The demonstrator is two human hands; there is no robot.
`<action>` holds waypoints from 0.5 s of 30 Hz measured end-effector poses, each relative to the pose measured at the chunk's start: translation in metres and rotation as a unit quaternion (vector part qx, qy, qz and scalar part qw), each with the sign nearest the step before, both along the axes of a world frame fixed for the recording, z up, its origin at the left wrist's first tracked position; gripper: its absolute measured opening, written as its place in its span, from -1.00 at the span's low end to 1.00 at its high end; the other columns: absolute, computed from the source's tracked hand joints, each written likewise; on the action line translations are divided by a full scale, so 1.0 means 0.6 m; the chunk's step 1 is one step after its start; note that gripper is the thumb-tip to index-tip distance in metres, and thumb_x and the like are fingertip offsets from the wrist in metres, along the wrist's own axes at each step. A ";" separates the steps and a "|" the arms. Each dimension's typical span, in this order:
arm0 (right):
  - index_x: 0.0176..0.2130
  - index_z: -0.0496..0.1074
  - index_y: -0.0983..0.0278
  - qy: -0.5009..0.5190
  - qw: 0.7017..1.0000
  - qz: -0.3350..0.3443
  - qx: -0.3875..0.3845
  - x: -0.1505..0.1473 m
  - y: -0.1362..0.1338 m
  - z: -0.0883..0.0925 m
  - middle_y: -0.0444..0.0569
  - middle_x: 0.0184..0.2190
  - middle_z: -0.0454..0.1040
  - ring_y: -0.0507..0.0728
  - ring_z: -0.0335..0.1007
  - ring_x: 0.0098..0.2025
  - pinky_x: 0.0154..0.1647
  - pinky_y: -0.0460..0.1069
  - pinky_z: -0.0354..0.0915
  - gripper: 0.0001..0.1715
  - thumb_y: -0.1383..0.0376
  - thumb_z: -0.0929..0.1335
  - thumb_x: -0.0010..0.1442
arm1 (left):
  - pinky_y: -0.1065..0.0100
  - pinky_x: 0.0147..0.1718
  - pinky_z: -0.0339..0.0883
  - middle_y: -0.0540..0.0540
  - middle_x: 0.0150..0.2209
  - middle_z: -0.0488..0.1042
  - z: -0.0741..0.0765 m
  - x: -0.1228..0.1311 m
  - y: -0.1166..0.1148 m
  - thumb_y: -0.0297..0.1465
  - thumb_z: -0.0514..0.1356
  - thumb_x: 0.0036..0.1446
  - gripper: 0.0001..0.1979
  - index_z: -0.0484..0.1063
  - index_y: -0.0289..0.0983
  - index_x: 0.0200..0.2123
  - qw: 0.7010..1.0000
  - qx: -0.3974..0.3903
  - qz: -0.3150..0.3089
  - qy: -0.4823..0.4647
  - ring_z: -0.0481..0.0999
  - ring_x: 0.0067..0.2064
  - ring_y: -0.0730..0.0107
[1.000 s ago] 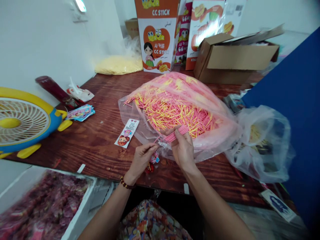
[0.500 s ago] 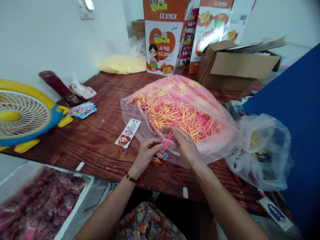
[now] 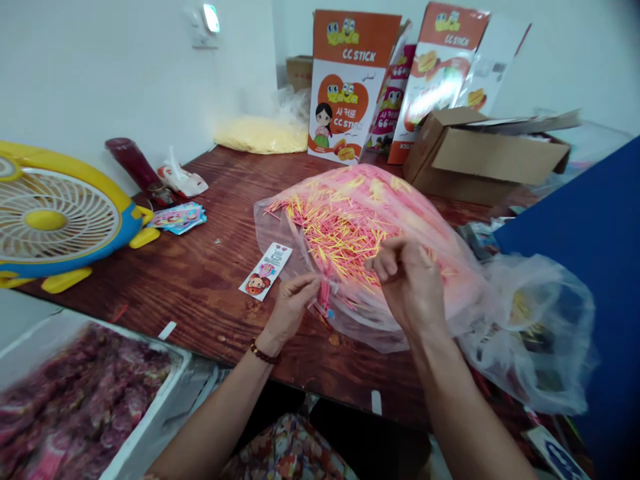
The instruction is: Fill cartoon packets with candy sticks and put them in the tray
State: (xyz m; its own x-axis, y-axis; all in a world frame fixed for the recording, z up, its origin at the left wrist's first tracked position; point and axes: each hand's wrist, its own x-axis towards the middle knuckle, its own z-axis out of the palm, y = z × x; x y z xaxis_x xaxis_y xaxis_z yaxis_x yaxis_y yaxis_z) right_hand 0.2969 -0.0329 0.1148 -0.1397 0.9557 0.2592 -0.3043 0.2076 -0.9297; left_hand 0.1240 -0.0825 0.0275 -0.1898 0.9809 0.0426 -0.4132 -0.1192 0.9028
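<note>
My left hand (image 3: 293,307) is closed in a pinch on the edge of a small clear packet of pink sticks (image 3: 326,293), which hangs upright with a printed picture near its bottom. My right hand (image 3: 413,283) is raised to the right of the packet, fingers curled in; whether they hold anything is hidden. Behind both hands lies a large clear bag (image 3: 425,213) of loose pink and yellow sticks (image 3: 345,233), its mouth spread towards me. A flat printed card (image 3: 265,271) with a cartoon face rests left of the packet.
A yellow and blue fan (image 3: 75,220), a dark red bottle (image 3: 133,167), tissues (image 3: 183,180) and printed packets (image 3: 179,217) are at left. Printed boxes (image 3: 345,87) and an open carton (image 3: 490,160) stand behind. A white bin (image 3: 165,393) of wrapped pieces is below left.
My right hand has left the packet and moved up and right, its fingers curling. My left hand still holds the packet, now turned more edge-on. The whole view has shifted slightly.
</note>
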 end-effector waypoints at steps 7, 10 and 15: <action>-0.16 0.46 0.19 -0.148 0.989 0.015 -0.018 0.003 -0.014 -0.062 -0.28 -0.59 0.05 -0.04 -0.07 -0.60 -0.61 -0.10 -0.08 -0.66 0.04 0.42 0.17 | 0.33 -0.18 0.40 -0.05 -0.35 0.60 0.016 0.003 0.013 -0.24 0.37 0.01 -0.80 0.66 -0.25 -0.34 1.000 0.012 0.007 0.024 0.50 -0.30 0.38; -0.33 0.47 0.22 -0.208 0.978 0.027 0.013 0.000 -0.018 -0.065 -0.25 -0.59 0.13 -0.03 0.00 -0.56 -0.56 -0.10 0.00 -0.79 0.12 0.44 0.14 | 0.33 -0.19 0.39 -0.06 -0.37 0.58 0.015 0.011 0.008 -0.24 0.34 0.05 -0.79 0.64 -0.27 -0.35 0.999 0.011 -0.003 0.039 0.48 -0.31 0.38; -0.50 0.48 0.25 -0.226 0.973 0.050 0.023 0.002 -0.006 -0.066 -0.20 -0.60 0.29 -0.02 0.11 -0.54 -0.49 -0.09 0.10 -0.75 0.15 0.43 0.11 | 0.36 -0.12 0.36 -0.07 -0.29 0.58 0.009 0.023 0.000 -0.29 0.31 0.10 -0.83 0.64 -0.27 -0.37 0.995 0.027 0.040 0.086 0.49 -0.21 0.37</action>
State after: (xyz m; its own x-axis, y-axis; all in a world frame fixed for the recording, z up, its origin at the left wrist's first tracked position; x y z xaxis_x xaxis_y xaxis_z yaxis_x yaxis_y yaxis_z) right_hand 0.2982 -0.0364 0.0752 -0.3400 0.9208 0.1914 0.1121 0.2417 -0.9638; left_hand 0.1378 -0.0828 0.0332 -0.2533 0.9582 0.1332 -0.2406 -0.1958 0.9507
